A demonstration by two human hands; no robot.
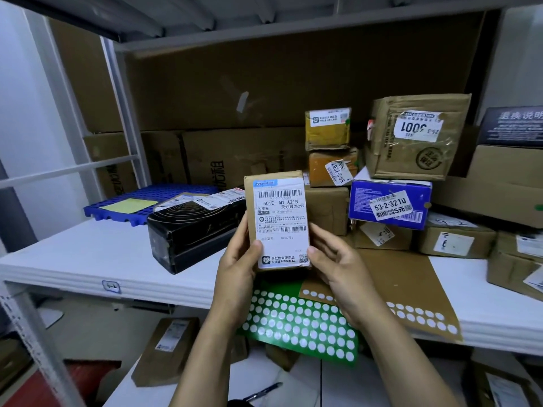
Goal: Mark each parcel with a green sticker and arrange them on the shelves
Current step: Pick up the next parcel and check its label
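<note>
The white shelf carries a black box at left, lying on its side with a label on its top face, and behind it a blue plastic pallet with a yellow sheet on it. Flattened cardboard sheets line the rear of the shelf bay. To the right stands a pile of parcels: a yellow-brown box stacked on an orange-brown box, a large crumpled carton resting on a blue box, and several plain brown cartons below and beside them. A green sticker sheet, most of its round positions already peeled to white backing, overhangs the front edge of the shelf; a brown backing sheet lies partly over it and beside it. A further parcel and a pen lie on the lower level. The small parcel is held upright in the air above the sticker sheet, in front of the pile, its printed shipping label facing the camera. The left hand grips its lower left edge, thumb on the label face. The right hand closes on the lower right edge, thumb tip touching the label corner, fingers curled behind the parcel.
</note>
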